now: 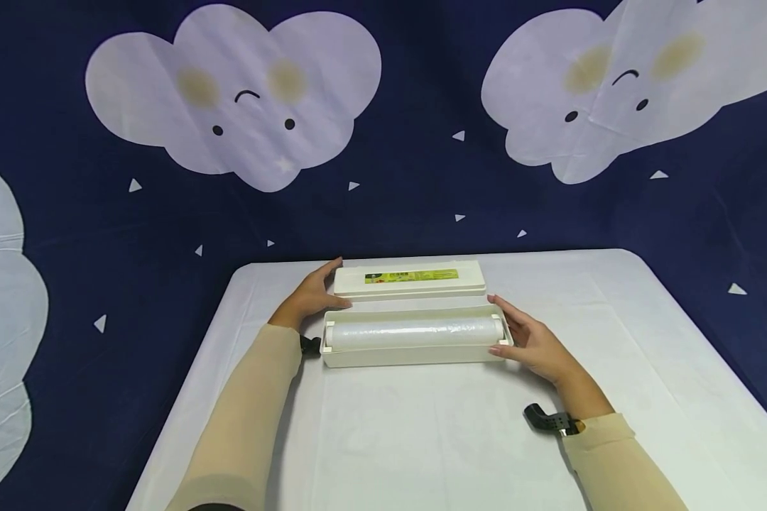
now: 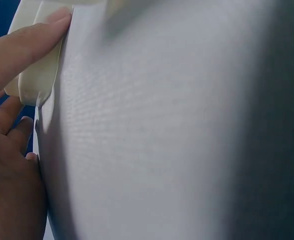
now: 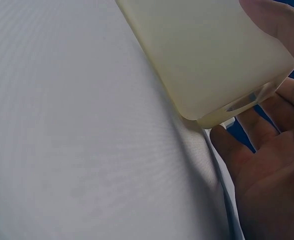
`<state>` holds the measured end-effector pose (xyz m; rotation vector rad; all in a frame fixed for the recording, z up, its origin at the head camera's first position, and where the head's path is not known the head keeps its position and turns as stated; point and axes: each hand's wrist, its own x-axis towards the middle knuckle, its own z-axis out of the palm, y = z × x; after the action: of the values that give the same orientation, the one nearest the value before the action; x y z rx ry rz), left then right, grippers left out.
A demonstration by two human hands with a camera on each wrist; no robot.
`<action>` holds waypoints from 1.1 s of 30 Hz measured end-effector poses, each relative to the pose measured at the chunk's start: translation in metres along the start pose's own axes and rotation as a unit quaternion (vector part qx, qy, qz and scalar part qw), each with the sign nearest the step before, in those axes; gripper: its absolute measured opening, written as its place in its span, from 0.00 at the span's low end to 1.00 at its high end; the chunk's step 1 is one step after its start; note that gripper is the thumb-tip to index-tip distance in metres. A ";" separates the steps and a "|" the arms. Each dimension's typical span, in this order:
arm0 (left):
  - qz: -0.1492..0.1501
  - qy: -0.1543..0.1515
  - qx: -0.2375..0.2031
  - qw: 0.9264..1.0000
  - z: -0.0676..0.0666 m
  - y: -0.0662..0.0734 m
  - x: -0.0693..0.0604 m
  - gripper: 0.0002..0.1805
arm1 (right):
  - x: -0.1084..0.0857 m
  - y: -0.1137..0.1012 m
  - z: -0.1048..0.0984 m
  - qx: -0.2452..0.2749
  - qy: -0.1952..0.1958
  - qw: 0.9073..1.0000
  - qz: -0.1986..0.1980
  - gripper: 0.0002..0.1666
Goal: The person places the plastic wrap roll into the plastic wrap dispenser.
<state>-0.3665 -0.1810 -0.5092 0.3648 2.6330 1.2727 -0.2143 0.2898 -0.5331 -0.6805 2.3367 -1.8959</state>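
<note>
A white lid (image 1: 409, 289) with a green and yellow label (image 1: 412, 277) lies at the back of the table. My left hand (image 1: 311, 292) grips its left end, thumb along the front edge and fingers behind; the left wrist view shows the thumb on the lid (image 2: 37, 75). In front of the lid sits an open cling film box (image 1: 415, 355) with a roll of cling film (image 1: 415, 331) inside. My right hand (image 1: 537, 346) holds the box's right end between thumb and fingers. In the right wrist view the box (image 3: 212, 55) hides part of the thumb and fingers.
A white cloth covers the table (image 1: 422, 440), whose far edge runs just behind the lid. Beyond it hangs a dark blue curtain (image 1: 415, 177) with cloud prints. Black straps with cameras (image 1: 550, 420) sit on the wrists.
</note>
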 end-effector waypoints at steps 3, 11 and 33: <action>0.000 -0.002 -0.007 1.000 0.001 0.000 -0.001 0.67 | 0.000 0.000 0.000 -0.002 0.001 1.000 0.002 0.60; 0.018 0.014 -0.022 0.999 0.002 -0.004 0.000 0.65 | -0.001 0.000 0.000 -0.005 0.002 1.000 0.001 0.59; 0.042 0.046 -0.110 0.992 0.003 -0.006 -0.003 0.58 | 0.001 -0.001 -0.007 0.012 0.013 1.000 -0.014 0.48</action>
<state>-0.3635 -0.1829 -0.5156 0.3932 2.5395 1.6242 -0.2175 0.2960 -0.5298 -0.6958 2.3288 -1.9519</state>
